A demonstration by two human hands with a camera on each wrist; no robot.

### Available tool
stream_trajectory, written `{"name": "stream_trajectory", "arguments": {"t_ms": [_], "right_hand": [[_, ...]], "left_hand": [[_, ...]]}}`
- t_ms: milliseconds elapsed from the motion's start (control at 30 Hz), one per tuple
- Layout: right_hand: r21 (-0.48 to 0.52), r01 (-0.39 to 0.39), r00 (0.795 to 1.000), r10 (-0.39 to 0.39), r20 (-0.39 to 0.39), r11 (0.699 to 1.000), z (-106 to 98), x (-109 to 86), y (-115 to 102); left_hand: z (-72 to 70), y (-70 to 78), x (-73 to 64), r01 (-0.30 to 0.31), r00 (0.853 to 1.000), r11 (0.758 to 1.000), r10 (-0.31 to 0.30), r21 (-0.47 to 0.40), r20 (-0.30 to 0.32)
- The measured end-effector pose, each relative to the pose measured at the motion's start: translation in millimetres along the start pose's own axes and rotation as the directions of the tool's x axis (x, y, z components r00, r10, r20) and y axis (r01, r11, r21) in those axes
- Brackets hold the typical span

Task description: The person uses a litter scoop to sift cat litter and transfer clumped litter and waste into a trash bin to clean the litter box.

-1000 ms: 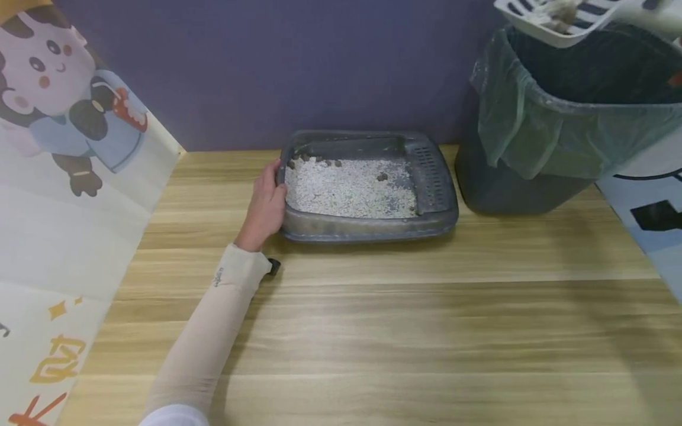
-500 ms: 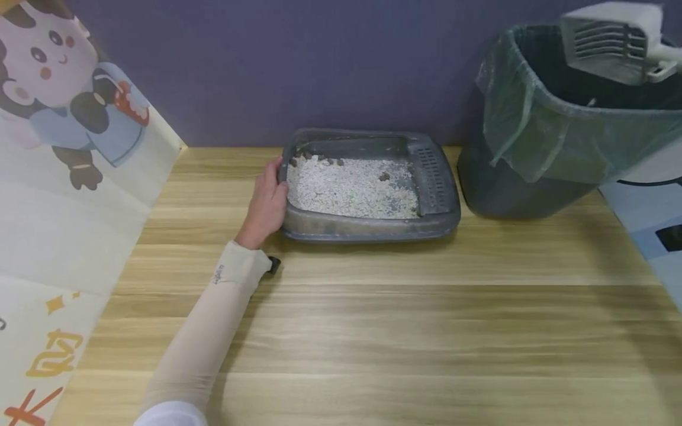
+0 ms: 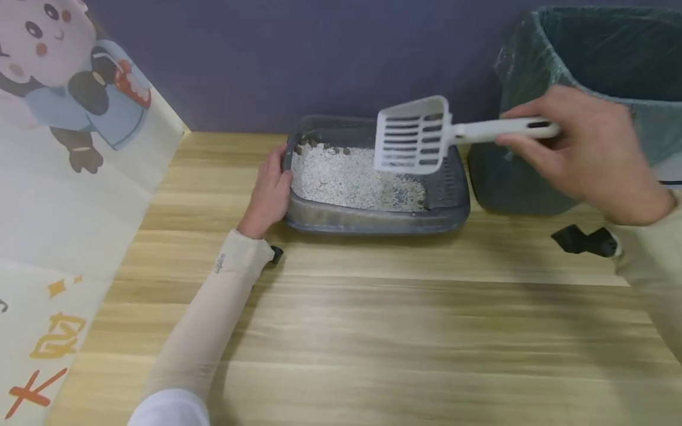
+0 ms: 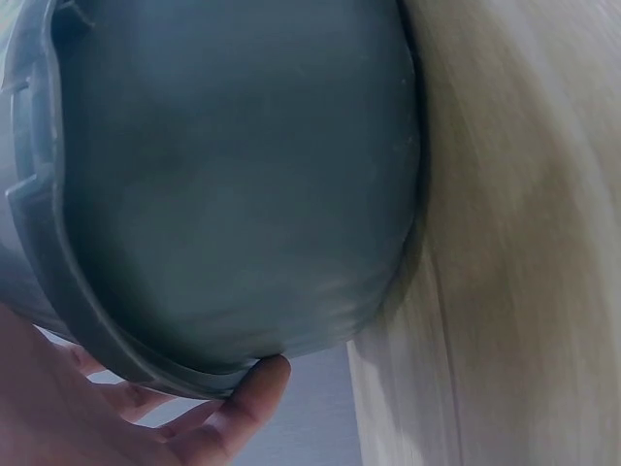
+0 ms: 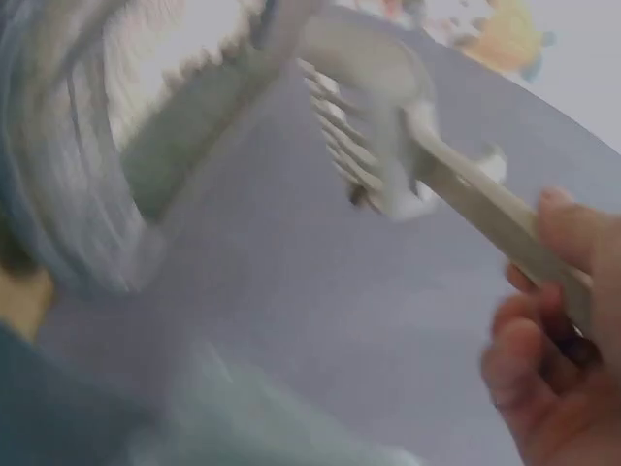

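A grey litter box (image 3: 341,220) holds pale granular litter (image 3: 346,180), with several dark clumps along its back left edge. My left hand (image 3: 269,195) grips the box's left rim; in the left wrist view the thumb (image 4: 254,398) presses under the rim's outer side. In my right hand (image 3: 591,151) is the handle of a white slotted litter scoop (image 3: 410,137), held above the right half of the box. The scoop hides part of the box's back wall and litter. A small dark bit clings to the scoop in the blurred right wrist view.
A dark grey trash bin (image 3: 524,183), lined with a translucent green bag (image 3: 524,65), stands right of the box. Behind both rises a purple-grey wall (image 3: 240,65). The wood-grain surface (image 3: 373,319) stretches in front, beside a cartoon-printed panel (image 3: 64,219) at left.
My right hand has come into the head view, bringing the scoop left from over the bin to above the box. The clumps once on the scoop are gone. My left hand keeps its grip.
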State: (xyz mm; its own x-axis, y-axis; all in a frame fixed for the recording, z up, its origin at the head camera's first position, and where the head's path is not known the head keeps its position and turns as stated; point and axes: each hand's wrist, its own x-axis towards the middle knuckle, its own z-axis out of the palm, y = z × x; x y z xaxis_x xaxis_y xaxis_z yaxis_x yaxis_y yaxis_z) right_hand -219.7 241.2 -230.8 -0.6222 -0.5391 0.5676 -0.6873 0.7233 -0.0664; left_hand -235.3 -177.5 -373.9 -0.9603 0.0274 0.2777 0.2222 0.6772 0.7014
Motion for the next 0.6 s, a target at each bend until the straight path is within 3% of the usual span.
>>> {"name": "stream_trajectory", "arguments": {"t_ms": [100,200,300,467,533,600], "right_hand": [[0.061,0.055,0.974,-0.067,0.215,0.997,25.6,17.3,-3.0],[0.116,0.042,0.917,-0.084,0.389,0.992,43.6,32.3,0.2],[0.148,0.044,0.864,-0.112,0.49,0.988,55.2,45.7,3.5],[0.164,0.029,0.8,-0.121,0.587,0.986,63.5,58.0,7.3],[0.164,-0.049,0.736,-0.075,0.673,0.985,66.3,62.3,7.9],[0.157,-0.141,0.653,-0.027,0.757,0.977,70.1,65.3,8.0]], "left_hand": [[-0.7,0.7,0.5,0.004,1.0,1.0,-0.004,-0.008,0.003],[-0.2,0.6,1.1,0.009,1.0,1.0,-0.009,0.003,0.003],[-1.6,0.6,1.0,0.015,1.0,1.0,-0.015,0.023,0.0],[0.3,1.4,1.1,0.007,1.0,0.999,-0.007,0.035,-0.004],[0.0,1.0,1.0,0.008,1.0,0.999,-0.007,0.04,-0.004],[0.0,0.2,1.3,0.01,1.0,0.999,-0.01,0.041,-0.003]]}}
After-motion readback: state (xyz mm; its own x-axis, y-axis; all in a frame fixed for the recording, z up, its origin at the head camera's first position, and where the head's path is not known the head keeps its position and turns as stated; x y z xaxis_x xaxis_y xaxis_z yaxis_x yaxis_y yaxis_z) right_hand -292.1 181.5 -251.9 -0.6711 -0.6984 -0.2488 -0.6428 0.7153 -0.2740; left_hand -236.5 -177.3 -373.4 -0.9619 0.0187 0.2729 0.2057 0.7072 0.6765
